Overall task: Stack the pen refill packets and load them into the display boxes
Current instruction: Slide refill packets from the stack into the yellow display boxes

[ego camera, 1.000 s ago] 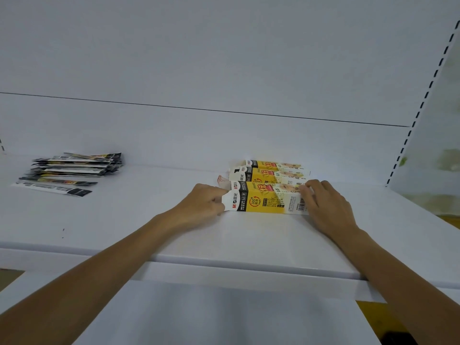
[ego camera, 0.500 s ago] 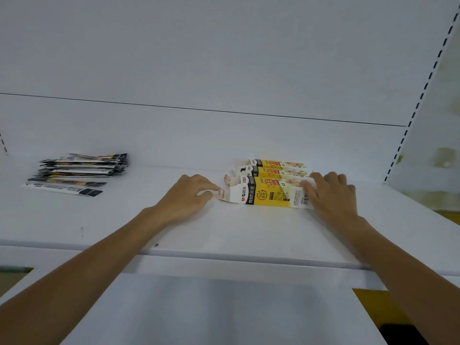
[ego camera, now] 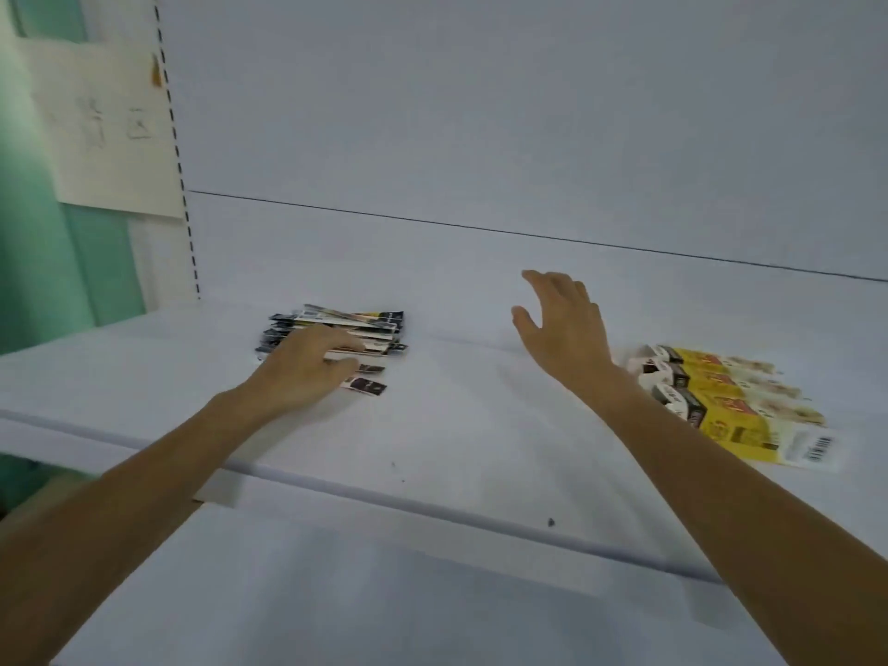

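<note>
Fingers [ego camera: 347,348] of L hand [ego camera: 302,372] relaxed atop pkt stack [ego camera: 370,324]; R hand [ego camera: 560,329] splayed mid-air.

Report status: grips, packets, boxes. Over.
Left grip resting on packet pile, nothing lifted. Right grip open, in the air. Boxes lying flat, right side. No obstruction seen.

Bare left grip [ego camera: 307,365] and right grip [ego camera: 560,329] — on bare forearms [ego camera: 144,483].

Had both arms stretched forward. Held left grip [ego camera: 307,372] low and palm down, fingers lightly bent. Held right grip [ego camera: 560,324] raised, fingers spread loose, with nothing inside.
</note>
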A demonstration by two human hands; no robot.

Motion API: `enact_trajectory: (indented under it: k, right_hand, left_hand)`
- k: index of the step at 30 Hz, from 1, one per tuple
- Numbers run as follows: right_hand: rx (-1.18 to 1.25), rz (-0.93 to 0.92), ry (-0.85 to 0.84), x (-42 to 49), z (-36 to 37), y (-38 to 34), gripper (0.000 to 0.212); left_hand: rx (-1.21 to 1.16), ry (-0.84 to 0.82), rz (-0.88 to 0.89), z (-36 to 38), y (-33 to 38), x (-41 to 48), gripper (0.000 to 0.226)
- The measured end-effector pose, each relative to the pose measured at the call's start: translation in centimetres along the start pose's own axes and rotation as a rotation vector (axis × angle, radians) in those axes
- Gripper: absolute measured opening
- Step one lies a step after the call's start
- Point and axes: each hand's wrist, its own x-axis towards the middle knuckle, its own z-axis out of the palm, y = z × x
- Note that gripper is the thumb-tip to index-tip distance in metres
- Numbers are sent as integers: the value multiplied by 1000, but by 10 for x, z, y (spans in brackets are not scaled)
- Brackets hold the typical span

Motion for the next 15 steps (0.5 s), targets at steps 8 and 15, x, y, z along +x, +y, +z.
enact_trajectory:
  k: [8,15]
  right_hand:
    - [168,18,-243,26,67,-93,35]
    - [286,50,-680,21,103,-132,49]
  left_hand:
    - [106,-44,-84,-68,-125,17,26]
    - [131,-226,126,-60,-150,35,33]
